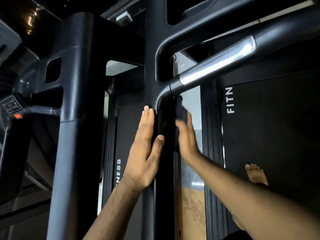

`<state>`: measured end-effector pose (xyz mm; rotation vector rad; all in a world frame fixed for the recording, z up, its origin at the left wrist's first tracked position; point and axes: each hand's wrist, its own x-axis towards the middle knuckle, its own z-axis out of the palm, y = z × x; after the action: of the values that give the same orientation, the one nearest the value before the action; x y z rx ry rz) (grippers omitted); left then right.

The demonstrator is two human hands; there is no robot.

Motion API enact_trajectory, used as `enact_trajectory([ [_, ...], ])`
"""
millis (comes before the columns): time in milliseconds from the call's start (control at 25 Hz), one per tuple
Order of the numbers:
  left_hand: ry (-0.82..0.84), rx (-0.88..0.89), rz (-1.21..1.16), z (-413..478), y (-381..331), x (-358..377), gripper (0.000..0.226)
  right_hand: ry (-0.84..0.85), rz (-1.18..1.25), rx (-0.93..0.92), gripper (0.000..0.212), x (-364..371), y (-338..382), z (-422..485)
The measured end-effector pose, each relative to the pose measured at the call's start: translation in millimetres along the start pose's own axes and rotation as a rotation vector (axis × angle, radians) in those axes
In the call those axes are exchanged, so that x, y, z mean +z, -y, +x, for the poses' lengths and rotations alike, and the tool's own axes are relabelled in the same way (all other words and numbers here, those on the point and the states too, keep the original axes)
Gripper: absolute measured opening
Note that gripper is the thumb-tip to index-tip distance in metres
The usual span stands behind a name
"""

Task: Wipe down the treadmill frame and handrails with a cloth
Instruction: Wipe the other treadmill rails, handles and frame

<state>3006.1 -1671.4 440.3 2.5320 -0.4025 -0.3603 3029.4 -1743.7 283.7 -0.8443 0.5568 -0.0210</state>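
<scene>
Cloth (181,112), dark, crumpled, under right hand (187,139) on smooth black upright (163,205).

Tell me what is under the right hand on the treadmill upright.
A dark cloth lies between the right hand and the treadmill upright, bunching out above the hand. The upright's surface beneath cloth and palm is covered and cannot be seen.

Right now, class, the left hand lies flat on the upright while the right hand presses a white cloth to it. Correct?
No: the head view shows the cloth is dark, not white. The left hand does lie flat on the upright while the right hand presses the cloth to it.
</scene>
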Motion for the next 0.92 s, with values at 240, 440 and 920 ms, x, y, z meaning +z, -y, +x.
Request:
enact_trajectory([
  [240, 0.010, -0.008, 0.003, 25, 1, -2, 0.062, -0.053, 0.020, -0.069, 0.043, 20, 53, 71],
  [440, 0.006, -0.017, 0.005, 25, -5, 0, 0.064, 0.046, -0.135, 0.049, 0.051, -8, 35, -1],
  [920, 0.004, -0.123, -0.072, -81, 12, -17, 0.055, 0.080, -1.062, -0.035, 0.047, -4, 102, -131],
])
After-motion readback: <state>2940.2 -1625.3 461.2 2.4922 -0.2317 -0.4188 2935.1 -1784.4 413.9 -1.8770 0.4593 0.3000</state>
